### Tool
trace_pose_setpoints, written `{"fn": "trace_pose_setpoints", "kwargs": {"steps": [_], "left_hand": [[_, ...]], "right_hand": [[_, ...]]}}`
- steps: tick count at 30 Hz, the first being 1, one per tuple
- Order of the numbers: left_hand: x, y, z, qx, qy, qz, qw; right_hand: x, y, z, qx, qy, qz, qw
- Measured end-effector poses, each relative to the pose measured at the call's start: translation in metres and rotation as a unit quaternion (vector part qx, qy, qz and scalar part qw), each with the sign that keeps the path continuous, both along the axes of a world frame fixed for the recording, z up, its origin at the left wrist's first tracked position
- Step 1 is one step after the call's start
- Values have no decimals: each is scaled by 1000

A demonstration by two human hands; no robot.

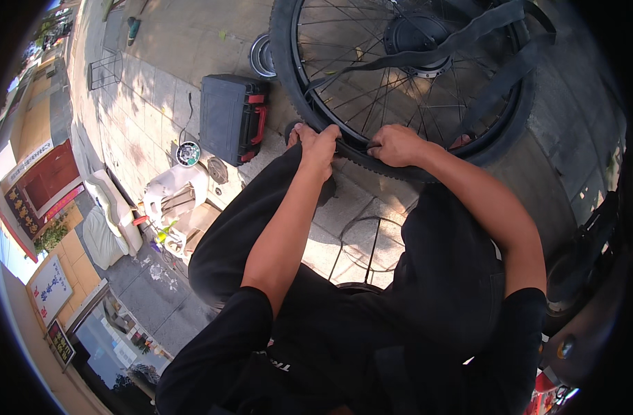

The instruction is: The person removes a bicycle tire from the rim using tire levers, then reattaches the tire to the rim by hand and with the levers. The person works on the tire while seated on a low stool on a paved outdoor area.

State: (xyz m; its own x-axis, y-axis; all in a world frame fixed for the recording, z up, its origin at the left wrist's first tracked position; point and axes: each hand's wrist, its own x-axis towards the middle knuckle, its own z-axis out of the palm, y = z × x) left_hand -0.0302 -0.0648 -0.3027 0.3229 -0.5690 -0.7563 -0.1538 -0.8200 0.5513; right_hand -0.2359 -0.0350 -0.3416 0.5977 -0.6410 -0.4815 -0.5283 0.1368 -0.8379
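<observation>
A spoked bicycle wheel with a thick black hub (416, 43) lies in front of me, its knobby black tyre (286, 66) around the rim. A flat, limp black inner tube (468, 34) hangs partly out of it, draped over the spokes and hub. My left hand (319, 146) is closed around the tyre at its near left edge, thumb on top. Just to the right, my right hand (399, 145) has its fingers curled onto the tyre's inner edge by the rim. Its fingertips are partly hidden.
A black tool case (223, 117) with red latches stands left of the wheel, beside a metal ring-shaped part (262, 57). Further left are a bowl of small parts (188, 153) and a white plastic stool (178, 194). Parked vehicles (579, 346) stand at the right.
</observation>
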Motion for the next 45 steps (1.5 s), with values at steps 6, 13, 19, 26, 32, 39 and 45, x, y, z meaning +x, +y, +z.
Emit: {"fn": "trace_pose_setpoints", "kwargs": {"steps": [6,13,19,26,32,39,45], "left_hand": [[-5,28,-66,-139,-229,-27,963],[2,11,-39,46,-57,14,997],[41,-14,-56,11,-115,-109,987],[41,-21,-45,-7,-65,-118,991],[-3,27,-36,-103,-64,9,993],[-5,47,-68,24,-8,22,999],[21,-18,-47,14,-148,-93,985]], "right_hand": [[9,-27,-1,179,-104,-65,976],[-82,16,3,-189,46,30,980],[-55,36,-20,-67,50,23,996],[-26,15,-44,-21,40,98,994],[-14,1,-27,-31,22,90,995],[-69,4,-3,88,3,15,996],[-108,29,-8,-57,32,17,998]]}}
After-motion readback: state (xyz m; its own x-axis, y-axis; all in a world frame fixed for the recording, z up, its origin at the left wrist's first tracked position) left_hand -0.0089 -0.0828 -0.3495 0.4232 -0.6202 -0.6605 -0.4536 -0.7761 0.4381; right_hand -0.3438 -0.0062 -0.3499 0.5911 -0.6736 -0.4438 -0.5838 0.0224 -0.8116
